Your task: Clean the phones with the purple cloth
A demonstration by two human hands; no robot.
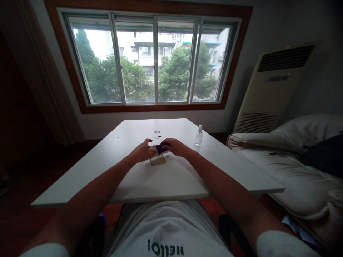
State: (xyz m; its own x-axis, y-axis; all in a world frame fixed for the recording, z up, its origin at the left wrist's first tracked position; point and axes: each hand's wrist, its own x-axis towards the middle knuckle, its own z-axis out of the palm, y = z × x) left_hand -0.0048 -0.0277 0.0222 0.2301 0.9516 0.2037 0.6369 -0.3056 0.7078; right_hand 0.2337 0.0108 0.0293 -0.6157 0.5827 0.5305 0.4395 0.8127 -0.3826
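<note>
My left hand (141, 152) grips the left end of a flat, pale, phone-like object (152, 152) above the table, with its index finger raised. My right hand (175, 147) holds a dark purple cloth (160, 149) against the same object, fingers bent over it. The cloth and fingers hide most of the object, so its exact kind is unclear. Just below the hands, a tan rectangular piece with a darker rim, like a phone case (158, 160), lies on the white table (160, 182).
A clear spray bottle (198, 138) with a white top stands to the right of my hands. Beyond them lie two small round items (158, 137), one behind the other. A pale sofa (268, 142) and a standing air conditioner (270, 85) are at the right, and a window is ahead.
</note>
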